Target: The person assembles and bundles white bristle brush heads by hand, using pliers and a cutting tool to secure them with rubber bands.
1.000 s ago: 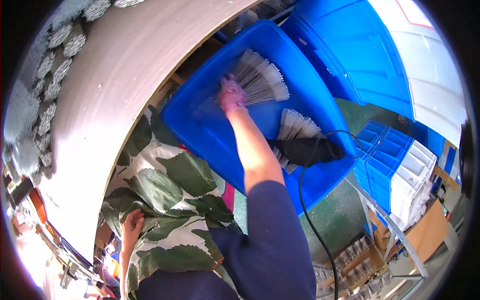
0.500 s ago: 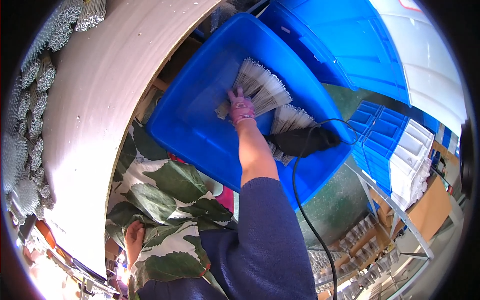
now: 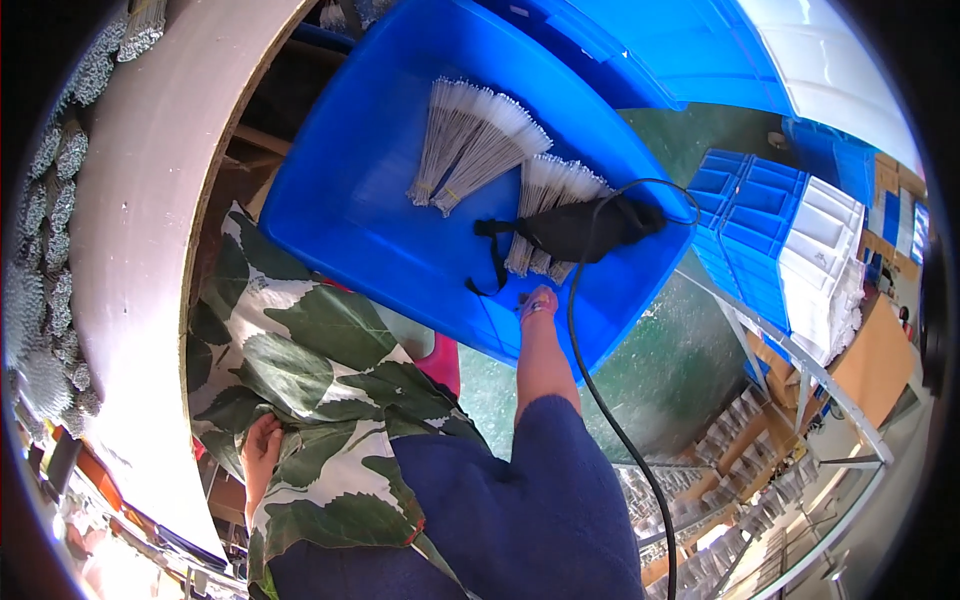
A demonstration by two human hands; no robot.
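A large blue plastic bin (image 3: 370,215) stands tilted in front of me. Fanned bundles of thin grey-white strips (image 3: 470,145) lie inside it, and more bundles (image 3: 555,185) sit partly under a black pouch (image 3: 580,228). My right hand (image 3: 537,305) is at the bin's near rim, with its fingers curled over the edge just below the pouch's strap. My left hand (image 3: 262,447) is low at the left, its fingers tucked into the green-and-white leaf-print cloth (image 3: 310,350) on my lap.
A black cable (image 3: 600,400) runs from the bin down past my right arm. A curved pale tabletop (image 3: 140,250) carries several grey bundles (image 3: 45,270) at the left. Blue and white stacked crates (image 3: 790,230) stand at the right, above a metal rack (image 3: 800,400).
My right hand has drawn back from the strip bundles deep in the bin to its near rim. The bundles stay in the bin. My left hand has stayed on the cloth.
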